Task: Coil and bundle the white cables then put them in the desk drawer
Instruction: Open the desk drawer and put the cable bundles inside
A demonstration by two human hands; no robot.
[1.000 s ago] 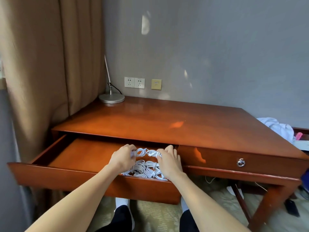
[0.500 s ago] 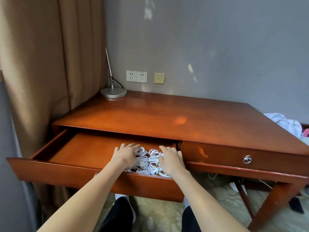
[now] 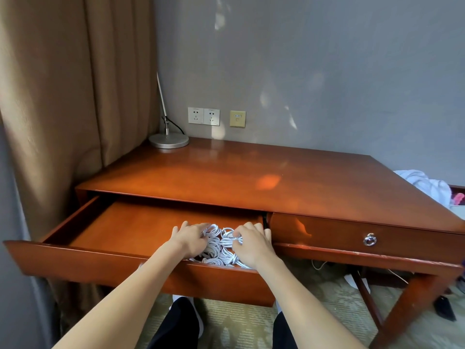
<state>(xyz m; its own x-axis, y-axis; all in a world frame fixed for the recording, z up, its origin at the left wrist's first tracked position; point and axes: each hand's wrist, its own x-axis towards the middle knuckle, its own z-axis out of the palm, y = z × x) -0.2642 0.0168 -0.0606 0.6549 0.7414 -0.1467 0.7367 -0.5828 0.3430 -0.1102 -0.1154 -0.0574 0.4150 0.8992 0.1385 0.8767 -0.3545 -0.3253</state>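
Head: white cables (image 3: 221, 244) coiled flat (in drawer (image 3: 100, 263))

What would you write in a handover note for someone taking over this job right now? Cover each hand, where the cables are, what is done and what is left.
Left hand: on the left side of the white cable bundles, fingers bent over them; grip or mere press cannot be told.
Right hand: on their right side, likewise.
Cables: coiled, lying at the right end of the open drawer.
Done: coiling, bundling, placing in the drawer.
Left: let go, draw both hands out, probably push the drawer shut.
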